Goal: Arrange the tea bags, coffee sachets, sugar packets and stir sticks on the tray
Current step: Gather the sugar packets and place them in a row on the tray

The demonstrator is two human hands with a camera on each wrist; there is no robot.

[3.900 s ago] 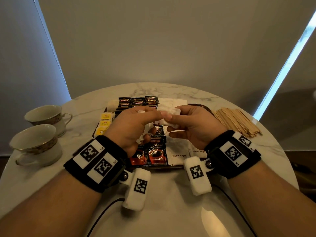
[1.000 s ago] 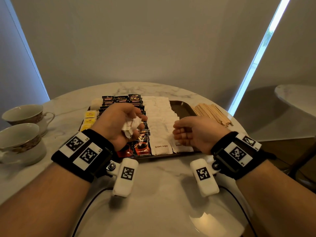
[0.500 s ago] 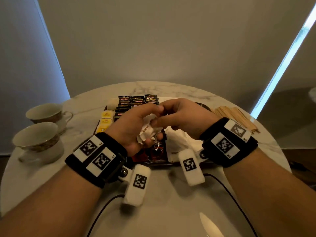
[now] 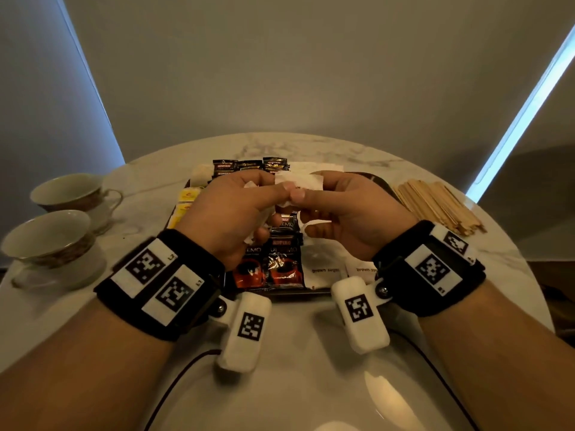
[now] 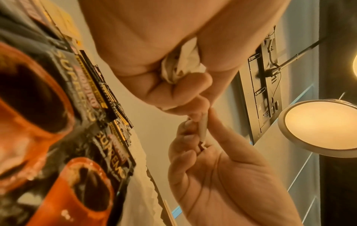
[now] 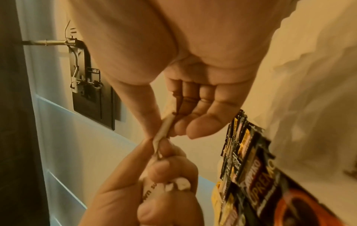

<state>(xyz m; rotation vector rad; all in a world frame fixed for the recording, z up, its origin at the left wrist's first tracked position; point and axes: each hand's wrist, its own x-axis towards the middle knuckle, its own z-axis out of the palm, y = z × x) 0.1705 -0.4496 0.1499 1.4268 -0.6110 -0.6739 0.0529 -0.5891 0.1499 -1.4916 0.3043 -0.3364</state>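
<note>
Both hands hover over the dark tray (image 4: 378, 181). My left hand (image 4: 273, 194) grips a crumpled bunch of white sugar packets (image 5: 179, 67) in its palm. My right hand (image 4: 303, 199) pinches one sugar packet (image 4: 306, 181) between thumb and forefinger, and the left fingertips pinch its other end (image 6: 164, 128). On the tray lie yellow tea bags (image 4: 186, 194) at the left, dark coffee sachets (image 4: 284, 269) in the middle and rows of brown sugar packets (image 4: 323, 269) at the right. Wooden stir sticks (image 4: 435, 203) lie in a pile on the table, right of the tray.
Two teacups on saucers (image 4: 71, 191) (image 4: 49, 241) stand at the left of the round marble table (image 4: 280, 368). A black cable (image 4: 174, 390) runs across the near table surface. Small dark sachets (image 4: 249, 166) line the tray's far edge.
A second ago my right hand hung empty over the sugar rows. It has come up to the left hand and now pinches a packet from the bunch there.
</note>
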